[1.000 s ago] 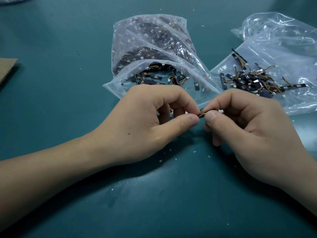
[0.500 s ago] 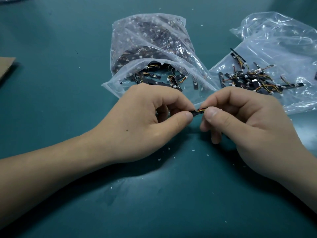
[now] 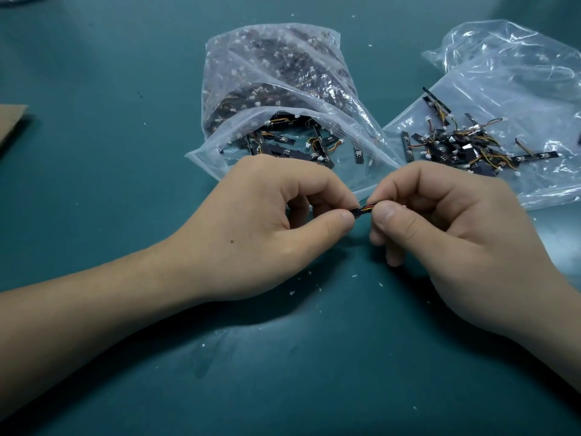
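Note:
A small black circuit strip with a red, yellow and black wire lead (image 3: 364,210) is held between both hands over the teal table. My left hand (image 3: 267,225) pinches the strip's black end between thumb and forefinger. My right hand (image 3: 452,234) pinches the wire end the same way, with a white connector just showing past the thumb. Most of the part is hidden by the fingers.
A clear plastic bag (image 3: 251,80) full of the same strips lies open behind my left hand. A second clear bag (image 3: 515,92) at the right lies flat with a loose pile of strips and wires (image 3: 465,146) on it. White plastic crumbs dot the teal table (image 3: 125,184). A cardboard corner (image 3: 11,121) shows at the left edge.
The hands have drawn slightly apart, so a little more of the wire lead shows between the thumbs. Bags and piles have not moved.

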